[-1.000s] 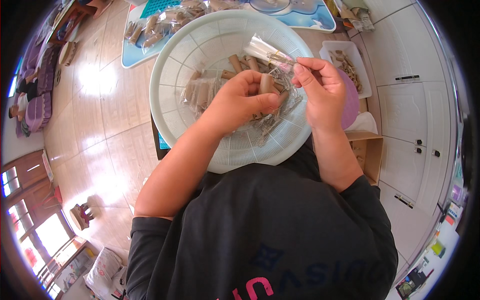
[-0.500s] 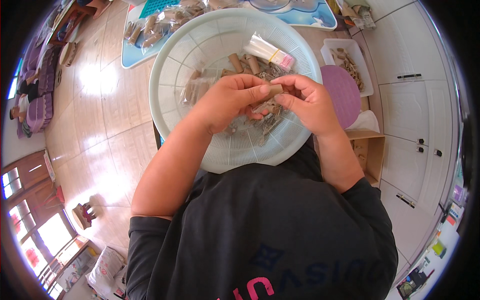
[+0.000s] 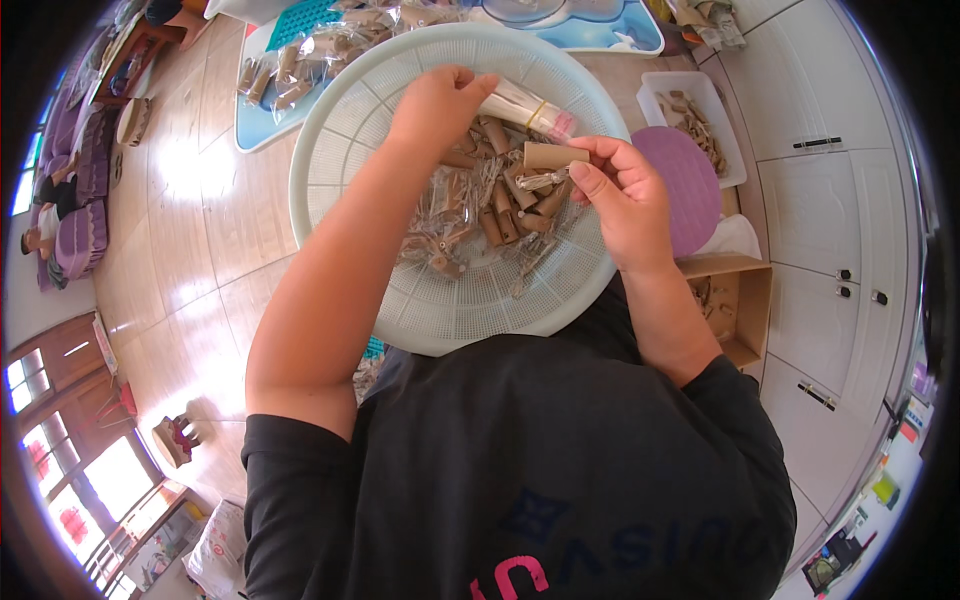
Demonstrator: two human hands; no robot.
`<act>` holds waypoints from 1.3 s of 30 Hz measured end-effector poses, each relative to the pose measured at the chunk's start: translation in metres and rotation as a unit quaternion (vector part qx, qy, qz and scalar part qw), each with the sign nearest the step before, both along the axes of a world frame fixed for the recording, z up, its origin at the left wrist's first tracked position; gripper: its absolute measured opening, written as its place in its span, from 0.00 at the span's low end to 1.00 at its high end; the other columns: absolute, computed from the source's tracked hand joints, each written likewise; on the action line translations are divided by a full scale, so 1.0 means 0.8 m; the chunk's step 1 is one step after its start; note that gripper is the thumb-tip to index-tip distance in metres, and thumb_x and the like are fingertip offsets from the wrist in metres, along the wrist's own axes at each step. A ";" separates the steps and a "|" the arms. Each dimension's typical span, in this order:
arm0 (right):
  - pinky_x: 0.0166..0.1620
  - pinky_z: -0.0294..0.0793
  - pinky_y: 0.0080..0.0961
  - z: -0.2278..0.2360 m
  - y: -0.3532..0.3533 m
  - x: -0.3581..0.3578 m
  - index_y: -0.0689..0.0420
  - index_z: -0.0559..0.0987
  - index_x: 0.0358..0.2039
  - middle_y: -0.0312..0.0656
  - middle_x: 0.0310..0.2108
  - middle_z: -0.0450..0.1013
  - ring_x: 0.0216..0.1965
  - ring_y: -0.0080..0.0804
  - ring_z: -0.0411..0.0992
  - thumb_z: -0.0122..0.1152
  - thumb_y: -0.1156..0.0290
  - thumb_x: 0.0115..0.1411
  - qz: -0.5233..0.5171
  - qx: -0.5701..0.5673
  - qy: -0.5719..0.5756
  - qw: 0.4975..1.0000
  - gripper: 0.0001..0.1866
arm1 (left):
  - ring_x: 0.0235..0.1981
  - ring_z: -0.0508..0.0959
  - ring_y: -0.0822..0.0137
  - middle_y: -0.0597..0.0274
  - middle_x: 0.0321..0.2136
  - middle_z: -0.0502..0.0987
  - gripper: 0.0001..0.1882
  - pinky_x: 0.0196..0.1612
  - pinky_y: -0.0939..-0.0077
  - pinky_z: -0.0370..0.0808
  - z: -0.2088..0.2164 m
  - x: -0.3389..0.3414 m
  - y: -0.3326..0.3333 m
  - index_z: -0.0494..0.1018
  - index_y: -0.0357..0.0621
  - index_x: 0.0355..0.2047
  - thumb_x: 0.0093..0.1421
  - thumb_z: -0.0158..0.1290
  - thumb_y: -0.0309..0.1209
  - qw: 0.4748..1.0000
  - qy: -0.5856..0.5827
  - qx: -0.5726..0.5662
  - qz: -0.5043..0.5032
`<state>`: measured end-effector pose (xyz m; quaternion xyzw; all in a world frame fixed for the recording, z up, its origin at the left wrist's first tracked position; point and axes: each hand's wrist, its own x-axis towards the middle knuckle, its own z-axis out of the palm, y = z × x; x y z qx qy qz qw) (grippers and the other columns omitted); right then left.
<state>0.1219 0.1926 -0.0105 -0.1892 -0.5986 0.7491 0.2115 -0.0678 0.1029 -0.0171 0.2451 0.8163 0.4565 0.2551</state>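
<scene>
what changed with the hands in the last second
The left hand parted from the right and reached to the bundle of clear bags at the far side of the basket. The right hand still pinches a small brown tube. The basket stayed put.

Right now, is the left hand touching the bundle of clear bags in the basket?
Touching. The head view shows the left hand with its fingers closed on the end of the bundle, no gap between them, above the basket.

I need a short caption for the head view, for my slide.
Right hand holds a brown tube; left hand reaches into the basket.
</scene>
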 end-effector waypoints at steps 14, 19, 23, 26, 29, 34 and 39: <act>0.37 0.67 0.17 -0.023 0.014 -0.032 0.63 0.72 0.39 0.36 0.29 0.71 0.28 0.21 0.68 0.57 0.71 0.55 -0.059 -0.204 0.062 0.975 0.13 | 0.24 0.73 0.73 0.62 0.20 0.75 0.15 0.31 0.76 0.69 -0.007 -0.011 -0.013 0.76 0.39 0.26 0.49 0.58 0.40 0.990 0.058 -0.102 -0.083; 0.37 0.68 0.17 -0.027 0.012 -0.033 0.62 0.72 0.39 0.35 0.29 0.71 0.29 0.21 0.69 0.58 0.72 0.55 -0.075 -0.164 0.015 0.983 0.12 | 0.25 0.74 0.75 0.64 0.23 0.76 0.09 0.31 0.80 0.71 0.020 -0.009 -0.051 0.75 0.39 0.31 0.53 0.54 0.32 0.992 0.105 -0.059 -0.039; 0.38 0.68 0.16 -0.016 0.002 -0.034 0.62 0.72 0.40 0.35 0.30 0.70 0.31 0.19 0.68 0.58 0.73 0.55 -0.086 -0.078 0.022 0.993 0.12 | 0.25 0.74 0.76 0.64 0.24 0.75 0.06 0.30 0.85 0.72 0.027 0.009 -0.076 0.72 0.37 0.30 0.53 0.54 0.27 0.993 -0.111 0.041 0.027; 0.38 0.66 0.14 -0.008 -0.010 -0.031 0.62 0.72 0.41 0.34 0.30 0.69 0.31 0.17 0.66 0.58 0.75 0.54 -0.103 0.020 0.057 0.993 0.13 | 0.23 0.75 0.75 0.63 0.22 0.74 0.08 0.28 0.85 0.73 0.034 0.033 -0.087 0.71 0.37 0.27 0.52 0.57 0.29 0.981 -0.167 0.077 0.059; 0.36 0.65 0.13 -0.011 -0.012 -0.027 0.63 0.72 0.40 0.33 0.29 0.69 0.30 0.17 0.65 0.59 0.76 0.53 -0.112 0.131 0.095 0.980 0.13 | 0.21 0.75 0.75 0.62 0.22 0.74 0.10 0.25 0.85 0.72 0.038 0.049 -0.095 0.70 0.36 0.27 0.52 0.58 0.30 0.972 -0.201 0.091 0.086; 0.33 0.64 0.14 -0.005 -0.013 -0.022 0.62 0.74 0.38 0.35 0.27 0.69 0.28 0.18 0.65 0.60 0.78 0.51 -0.129 0.300 0.096 0.940 0.12 | 0.19 0.74 0.74 0.61 0.19 0.74 0.10 0.23 0.85 0.73 0.042 0.064 -0.100 0.71 0.36 0.25 0.50 0.59 0.29 0.961 -0.216 0.131 0.111; 0.30 0.65 0.14 0.003 -0.019 -0.019 0.60 0.75 0.37 0.37 0.27 0.70 0.26 0.20 0.65 0.61 0.79 0.50 -0.119 0.373 0.117 0.913 0.12 | 0.20 0.74 0.74 0.62 0.20 0.75 0.10 0.25 0.84 0.73 0.043 0.073 -0.102 0.71 0.37 0.27 0.50 0.59 0.29 0.951 -0.256 0.140 0.098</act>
